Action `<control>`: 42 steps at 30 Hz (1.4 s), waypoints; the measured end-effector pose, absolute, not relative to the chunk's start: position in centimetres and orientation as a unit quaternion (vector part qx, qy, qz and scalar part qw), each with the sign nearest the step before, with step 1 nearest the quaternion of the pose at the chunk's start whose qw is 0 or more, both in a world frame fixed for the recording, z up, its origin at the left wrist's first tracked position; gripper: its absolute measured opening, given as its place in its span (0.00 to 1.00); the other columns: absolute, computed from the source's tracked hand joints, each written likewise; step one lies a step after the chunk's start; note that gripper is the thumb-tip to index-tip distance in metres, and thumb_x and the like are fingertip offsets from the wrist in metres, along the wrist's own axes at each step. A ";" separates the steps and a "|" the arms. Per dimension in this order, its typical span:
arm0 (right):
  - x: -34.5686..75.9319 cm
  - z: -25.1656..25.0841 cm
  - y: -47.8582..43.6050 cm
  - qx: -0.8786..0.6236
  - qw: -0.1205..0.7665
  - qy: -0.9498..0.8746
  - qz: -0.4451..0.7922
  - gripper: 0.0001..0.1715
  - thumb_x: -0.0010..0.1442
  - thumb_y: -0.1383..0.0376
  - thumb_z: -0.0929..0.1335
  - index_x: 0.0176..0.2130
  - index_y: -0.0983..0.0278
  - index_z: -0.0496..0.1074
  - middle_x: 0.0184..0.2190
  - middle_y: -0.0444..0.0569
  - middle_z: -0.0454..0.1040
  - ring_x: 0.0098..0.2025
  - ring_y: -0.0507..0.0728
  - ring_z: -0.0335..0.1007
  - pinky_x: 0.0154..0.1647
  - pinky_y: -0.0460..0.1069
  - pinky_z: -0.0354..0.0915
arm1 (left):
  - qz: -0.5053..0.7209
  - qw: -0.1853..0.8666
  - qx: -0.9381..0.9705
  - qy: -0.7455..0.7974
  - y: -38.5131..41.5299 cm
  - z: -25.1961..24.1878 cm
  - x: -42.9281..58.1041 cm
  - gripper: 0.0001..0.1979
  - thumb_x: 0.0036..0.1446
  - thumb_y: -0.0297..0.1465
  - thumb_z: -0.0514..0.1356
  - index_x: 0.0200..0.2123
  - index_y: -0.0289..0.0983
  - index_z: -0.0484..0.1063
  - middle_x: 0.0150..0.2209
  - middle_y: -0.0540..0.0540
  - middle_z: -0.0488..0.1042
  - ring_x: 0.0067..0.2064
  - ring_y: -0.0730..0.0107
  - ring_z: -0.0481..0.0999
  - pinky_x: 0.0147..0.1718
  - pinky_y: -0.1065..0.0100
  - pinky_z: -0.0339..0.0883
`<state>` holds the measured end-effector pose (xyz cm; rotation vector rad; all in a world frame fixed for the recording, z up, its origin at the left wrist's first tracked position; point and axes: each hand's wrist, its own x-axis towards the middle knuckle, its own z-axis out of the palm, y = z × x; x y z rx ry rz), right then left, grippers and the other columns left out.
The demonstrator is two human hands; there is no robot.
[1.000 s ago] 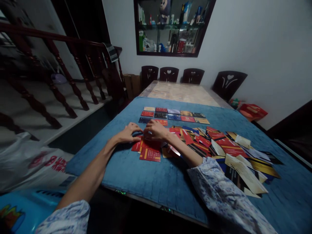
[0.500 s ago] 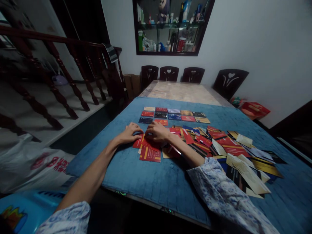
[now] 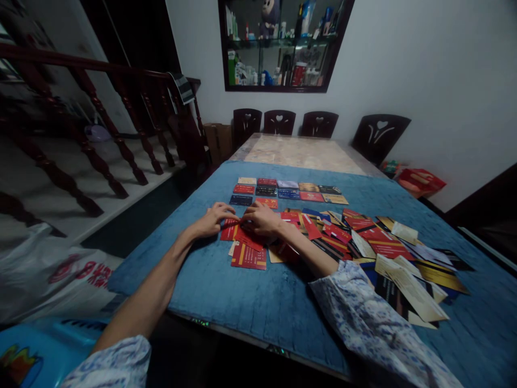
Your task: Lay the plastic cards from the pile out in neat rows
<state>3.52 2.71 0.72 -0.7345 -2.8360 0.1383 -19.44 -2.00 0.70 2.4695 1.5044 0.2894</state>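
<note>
My left hand (image 3: 214, 220) and my right hand (image 3: 260, 218) meet over a red paper card sleeve (image 3: 251, 240), fingers bent and closed at its upper edge. The fingertips are partly hidden, and so is whatever may be inside the sleeve. Another red sleeve (image 3: 228, 230) lies under my left fingers. Just below, a red and gold sleeve (image 3: 248, 257) with printed lines rests flat on the blue cloth (image 3: 202, 280). Beyond my hands, several bank cards lie in rows; a dark blue card (image 3: 241, 200) and an orange-red card (image 3: 266, 203) are nearest.
A loose heap of red, gold, black and cream sleeves (image 3: 383, 242) spreads to the right, partly beside my right forearm. Dark chairs (image 3: 280, 123) stand at the table's far end. On the left are a wooden railing (image 3: 92, 151) and a white plastic bag (image 3: 60, 275).
My left fingers have shifted slightly inward along the red sleeve's edge. My right hand stays nearly in place, and the rows and heap look the same.
</note>
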 end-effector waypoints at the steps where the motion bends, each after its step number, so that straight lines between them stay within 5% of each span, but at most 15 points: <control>1: 3.5 0.7 2.6 -0.251 0.103 -0.961 0.047 0.13 0.65 0.63 0.67 0.47 0.60 0.79 0.47 0.52 0.77 0.49 0.61 0.59 0.45 0.54 0.54 | 0.083 0.127 0.849 0.506 -2.0 0.8 -19.6 0.33 0.51 0.17 0.52 0.55 0.50 0.74 0.61 0.45 0.68 0.63 0.52 0.57 0.58 0.41 0.55; 10: 2.8 1.3 1.3 -0.268 0.082 -0.960 0.032 0.15 0.66 0.59 0.66 0.49 0.58 0.78 0.49 0.53 0.75 0.52 0.63 0.58 0.47 0.55 0.55 | 0.017 0.094 0.814 0.573 -2.9 2.2 -20.1 0.34 0.49 0.23 0.54 0.59 0.50 0.72 0.62 0.43 0.66 0.64 0.47 0.56 0.58 0.39 0.56; 21: 1.3 1.3 -0.3 -0.291 0.074 -0.954 -0.004 0.34 0.63 0.40 0.64 0.51 0.63 0.75 0.52 0.58 0.73 0.54 0.67 0.57 0.49 0.59 0.56 | 0.023 0.084 0.794 0.601 -3.1 2.5 -20.9 0.27 0.54 0.34 0.57 0.59 0.43 0.71 0.59 0.40 0.68 0.62 0.45 0.58 0.59 0.41 0.56; 28: 0.0 1.4 -0.9 -0.322 0.063 -0.945 0.004 0.28 0.64 0.46 0.66 0.51 0.64 0.75 0.53 0.59 0.72 0.56 0.68 0.57 0.50 0.60 0.58 | 0.017 0.107 0.781 0.615 -3.2 2.4 -21.5 0.28 0.55 0.35 0.60 0.60 0.44 0.69 0.52 0.40 0.68 0.57 0.46 0.62 0.56 0.43 0.59; 35: 0.0 1.8 -1.3 -0.303 0.071 -0.950 -0.002 0.22 0.66 0.52 0.64 0.49 0.63 0.76 0.51 0.58 0.74 0.54 0.66 0.59 0.49 0.58 0.57 | 0.050 0.121 0.793 0.595 -3.2 2.2 -22.0 0.23 0.53 0.33 0.62 0.54 0.41 0.71 0.58 0.42 0.67 0.62 0.49 0.59 0.59 0.48 0.57; 42: 0.6 1.7 -0.6 -0.289 0.113 -0.951 0.012 0.20 0.70 0.57 0.61 0.47 0.62 0.78 0.44 0.54 0.79 0.51 0.62 0.60 0.48 0.56 0.54 | 0.084 0.128 0.801 0.579 -3.0 2.5 -22.5 0.16 0.53 0.29 0.58 0.45 0.40 0.77 0.49 0.45 0.75 0.56 0.56 0.65 0.60 0.55 0.58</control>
